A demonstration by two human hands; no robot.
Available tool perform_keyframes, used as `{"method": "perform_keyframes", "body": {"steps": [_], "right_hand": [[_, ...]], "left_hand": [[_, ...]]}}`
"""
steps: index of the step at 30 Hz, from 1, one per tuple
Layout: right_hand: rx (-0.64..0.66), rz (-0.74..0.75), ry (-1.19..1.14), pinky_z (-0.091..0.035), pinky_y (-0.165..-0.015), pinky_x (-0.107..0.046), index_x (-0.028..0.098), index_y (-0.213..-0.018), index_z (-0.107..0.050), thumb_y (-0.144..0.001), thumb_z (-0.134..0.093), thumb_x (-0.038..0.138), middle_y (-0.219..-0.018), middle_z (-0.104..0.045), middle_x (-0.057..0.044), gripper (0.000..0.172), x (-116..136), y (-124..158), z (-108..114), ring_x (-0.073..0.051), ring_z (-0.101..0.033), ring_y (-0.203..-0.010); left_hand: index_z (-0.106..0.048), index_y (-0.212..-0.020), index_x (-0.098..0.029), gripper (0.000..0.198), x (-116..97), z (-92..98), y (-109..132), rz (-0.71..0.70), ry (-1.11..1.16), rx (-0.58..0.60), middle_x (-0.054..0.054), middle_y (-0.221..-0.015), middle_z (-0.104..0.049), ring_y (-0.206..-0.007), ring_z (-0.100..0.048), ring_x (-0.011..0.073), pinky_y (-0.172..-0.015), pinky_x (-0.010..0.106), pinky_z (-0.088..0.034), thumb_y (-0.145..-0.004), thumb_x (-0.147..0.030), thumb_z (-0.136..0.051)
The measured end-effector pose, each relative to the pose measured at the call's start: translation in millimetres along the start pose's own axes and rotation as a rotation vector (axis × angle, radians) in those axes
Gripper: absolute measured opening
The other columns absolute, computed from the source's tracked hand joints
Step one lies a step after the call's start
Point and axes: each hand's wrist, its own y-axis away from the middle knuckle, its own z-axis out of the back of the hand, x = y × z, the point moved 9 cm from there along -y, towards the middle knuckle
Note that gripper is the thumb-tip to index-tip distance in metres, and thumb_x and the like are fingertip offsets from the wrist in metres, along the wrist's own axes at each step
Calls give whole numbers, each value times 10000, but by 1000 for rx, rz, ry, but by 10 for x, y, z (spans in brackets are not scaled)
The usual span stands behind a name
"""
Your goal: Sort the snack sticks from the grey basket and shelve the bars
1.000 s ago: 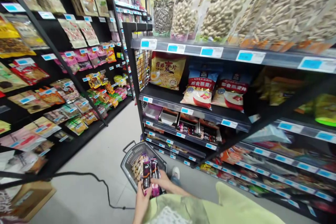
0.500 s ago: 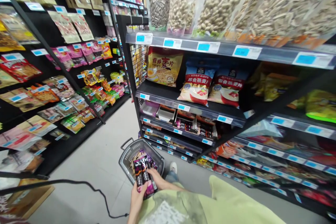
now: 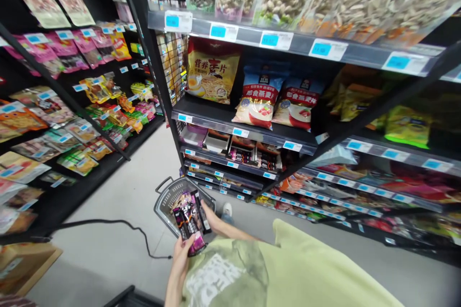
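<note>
Low in the head view, my left hand (image 3: 182, 248) is closed on dark purple-and-black snack packets (image 3: 184, 224), its thumb pressed over their near end. Just to the right, my right hand (image 3: 212, 217) grips a slim black snack packet (image 3: 202, 213), which stands slightly apart from the others. Both hands are over a grey plastic shopping basket (image 3: 163, 204), where more packets show behind the held ones. How many packets each hand holds cannot be made out.
A black shelf unit (image 3: 230, 120) with oat bags (image 3: 260, 98) and small display boxes (image 3: 240, 151) rises ahead. Snack racks (image 3: 82, 136) line the left side. A black cord (image 3: 118, 221) runs left of the basket, near a cardboard box (image 3: 32, 264).
My right hand has drawn a slim packet to the right, away from the bunch in my left hand. The view has shifted, so the shelves appear higher and further left.
</note>
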Motion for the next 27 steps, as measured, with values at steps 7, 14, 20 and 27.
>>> {"method": "perform_keyframes", "body": {"steps": [7,14,20,27], "right_hand": [[13,169,-356,-485,-569,-244,165,-941,-593,-889,-576,389,-720,-553,8,231,528,-234,505,-108,-535,-567],[-62,237,-434,-555,-595,-306,216,-841,-536,-501,-930,470,-815,-660,6,580,686,-396,789,-176,-660,-703],[-166,249,-407,-476,-553,-223,193,-749,-564,-428,-962,398,-636,-627,57,551,590,-464,889,-113,-603,-600],[-184,256,-385,-371,-507,-195,143,-832,-721,-486,-946,393,-742,-732,-18,483,593,-500,940,-75,-552,-558]], "left_hand": [[-677,-1082,-149,613,6,19,13,-39,-32,-13,124,-1068,-738,-1041,-703,306,-935,383,-553,-624,-539,-798],[-680,-1060,-170,653,147,51,-92,-14,106,-22,94,-1014,-745,-901,-715,248,-822,314,-561,-497,-407,-913],[-655,-1108,-168,668,165,79,-116,-18,142,-19,72,-988,-743,-811,-699,200,-735,267,-548,-519,-358,-908],[-645,-1109,-179,682,160,135,-87,-22,170,-38,-4,-738,-702,-594,-636,136,-596,222,-502,-507,-359,-910]]}}
